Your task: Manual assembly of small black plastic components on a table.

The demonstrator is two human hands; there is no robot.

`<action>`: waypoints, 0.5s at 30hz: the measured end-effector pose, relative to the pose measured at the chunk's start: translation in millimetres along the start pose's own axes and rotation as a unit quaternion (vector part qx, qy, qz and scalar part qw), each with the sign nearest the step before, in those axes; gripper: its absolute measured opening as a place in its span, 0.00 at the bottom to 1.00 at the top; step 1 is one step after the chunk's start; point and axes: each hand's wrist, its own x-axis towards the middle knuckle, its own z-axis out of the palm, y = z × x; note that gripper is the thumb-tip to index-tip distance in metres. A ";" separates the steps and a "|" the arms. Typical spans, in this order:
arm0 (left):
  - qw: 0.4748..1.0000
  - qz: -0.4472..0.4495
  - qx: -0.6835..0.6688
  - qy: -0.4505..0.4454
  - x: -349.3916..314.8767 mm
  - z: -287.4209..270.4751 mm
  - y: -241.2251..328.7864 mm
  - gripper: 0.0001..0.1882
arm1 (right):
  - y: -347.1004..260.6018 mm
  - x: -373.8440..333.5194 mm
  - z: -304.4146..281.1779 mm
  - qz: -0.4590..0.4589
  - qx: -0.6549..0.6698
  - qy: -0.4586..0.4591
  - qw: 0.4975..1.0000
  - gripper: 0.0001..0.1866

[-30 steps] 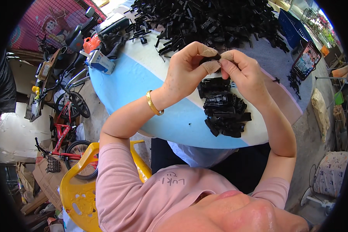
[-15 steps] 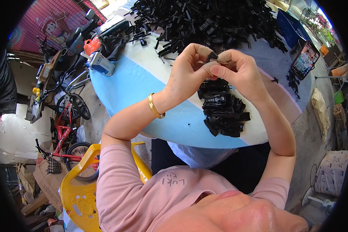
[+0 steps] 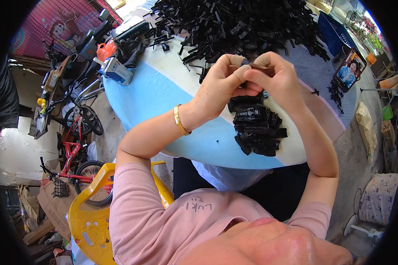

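Both my hands meet above the table, fingertips pinched close together, with tan wrappings on several fingers. My left hand (image 3: 219, 86), with a gold bangle (image 3: 179, 120) on its wrist, pinches a small dark plastic part (image 3: 246, 62) that is mostly hidden. My right hand (image 3: 281, 81) is closed against it, thumb and forefinger pressed on something thin and dark that the fingers largely cover. Just below the hands lies a stack of black plastic parts (image 3: 254, 121), laid side by side. Beyond them spreads a big heap of similar black parts (image 3: 247, 28).
The table (image 3: 163, 101) has a blue and white cover. A blue-and-white carton (image 3: 117, 71) stands at its left edge. On the right are a blue basket (image 3: 334, 31), a lit phone (image 3: 350, 70) and a few loose black parts (image 3: 336, 97). A yellow chair (image 3: 90, 216) stands at left.
My hands have shifted slightly down and closed nearer each other, and the held part is more covered. The picture on the phone has changed.
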 end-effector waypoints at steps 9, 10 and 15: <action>0.868 0.191 0.422 -0.179 -12.1 -0.4 -0.8 0.11 | 37.5 34.6 -49.4 0.069 -0.069 0.046 0.994 0.10; 0.816 0.245 0.481 -0.208 -15.6 3.8 -1.2 0.13 | 47.4 36.5 -50.0 -0.016 -0.159 0.008 0.987 0.10; 0.737 0.343 0.539 -0.223 -16.5 1.2 -8.0 0.21 | 49.5 45.4 -26.4 -0.043 -0.289 -0.029 0.956 0.09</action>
